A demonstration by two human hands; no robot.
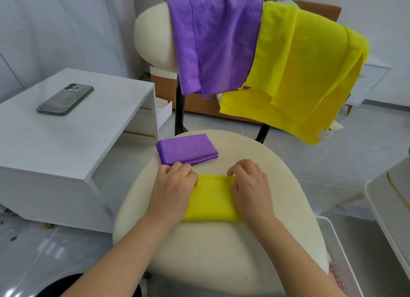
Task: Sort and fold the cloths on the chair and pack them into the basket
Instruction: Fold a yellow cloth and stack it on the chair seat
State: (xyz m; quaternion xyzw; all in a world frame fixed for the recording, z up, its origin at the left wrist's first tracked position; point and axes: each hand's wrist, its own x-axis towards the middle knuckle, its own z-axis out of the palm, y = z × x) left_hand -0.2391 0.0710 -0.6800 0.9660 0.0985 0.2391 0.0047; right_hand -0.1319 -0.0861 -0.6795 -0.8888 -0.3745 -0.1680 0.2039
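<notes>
Yellow cloth (210,199) lies between left hand (175,183) and right hand (250,185), both pinching its far corners.

left hand (175,185) and right hand (250,185) holding folded yellow cloth (210,199), folded purple cloth (186,149) beside

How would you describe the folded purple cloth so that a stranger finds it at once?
Look at the cream chair seat. On its far left part, beyond the left hand, lies the folded purple cloth. The hanging purple cloth drapes open over the backrest, and the nearer folded cloth is yellow.
</notes>
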